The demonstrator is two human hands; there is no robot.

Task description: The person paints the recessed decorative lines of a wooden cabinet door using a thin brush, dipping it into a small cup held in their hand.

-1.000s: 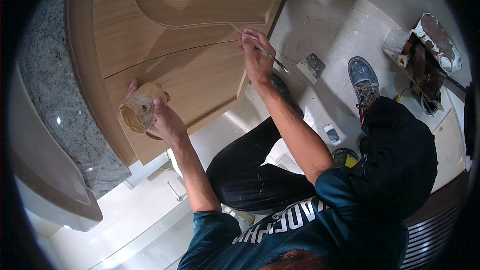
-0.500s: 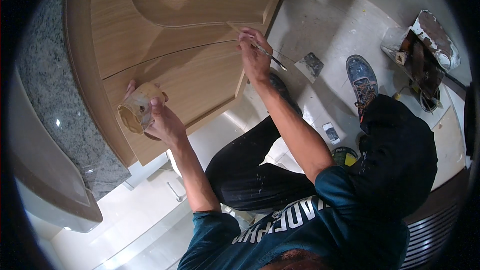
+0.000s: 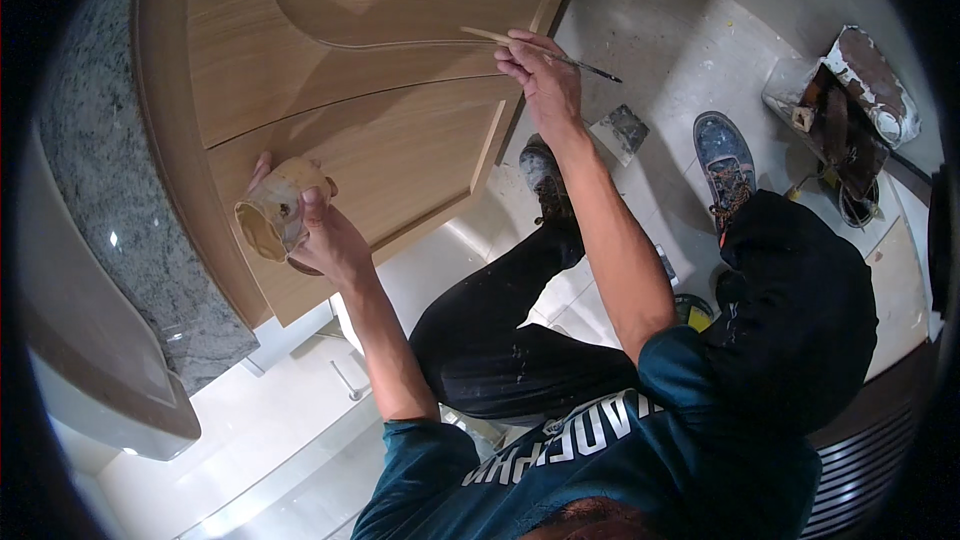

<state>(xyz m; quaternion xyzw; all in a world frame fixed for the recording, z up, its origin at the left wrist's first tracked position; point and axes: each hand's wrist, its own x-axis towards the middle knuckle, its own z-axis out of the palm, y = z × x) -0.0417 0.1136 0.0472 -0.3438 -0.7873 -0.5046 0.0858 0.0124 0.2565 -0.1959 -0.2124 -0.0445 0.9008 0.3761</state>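
My left hand (image 3: 325,235) is wrapped round a translucent plastic cup (image 3: 268,220) smeared with tan paint. The cup tilts, its uneven mouth facing left, in front of the wooden cabinet door (image 3: 380,155). Between the fingers of my right hand (image 3: 545,80) is a slim paintbrush (image 3: 487,35). Its pale wooden end points left over the curved groove in the cabinet front, and its dark end points right, over the floor. I cannot tell whether the brush touches the wood.
A grey speckled stone countertop (image 3: 130,210) with a pale basin (image 3: 100,340) runs along the left. My shoes (image 3: 725,160) rest on a paint-spotted tile floor. At the right stands a plastic container (image 3: 790,80) with dirty tools; a yellow-and-dark can (image 3: 695,310) is beside my leg.
My right hand has moved up and to the right with the paintbrush, which now lies flatter. My left hand and the cup have barely moved.
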